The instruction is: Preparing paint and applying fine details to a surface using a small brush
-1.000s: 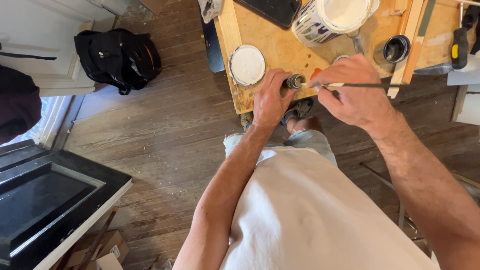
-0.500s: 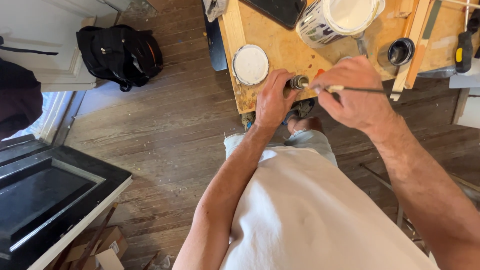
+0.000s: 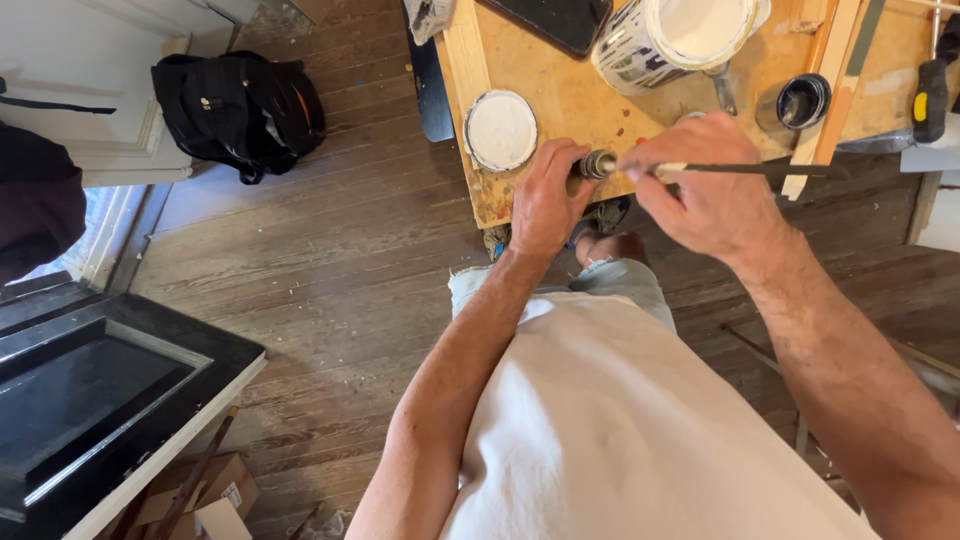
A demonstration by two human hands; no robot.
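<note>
At the near edge of the plywood table (image 3: 560, 100), seen from the head camera: left hand (image 3: 545, 200) is wrapped around a small round container (image 3: 598, 163), tipped on its side, mouth toward the right hand. Right hand (image 3: 705, 185) pinches a thin-handled brush (image 3: 760, 169), its tip at or just inside that mouth; bristles not visible. White paint-can lid (image 3: 501, 130) lies just beside the left hand; open paint can (image 3: 685, 35) stands further back, small black cup (image 3: 803, 100) to its right.

Judgement: keep the container steady over the table rather than the wood floor (image 3: 330, 260), load the brush lightly, and wipe excess on the rim to avoid drips.
</note>
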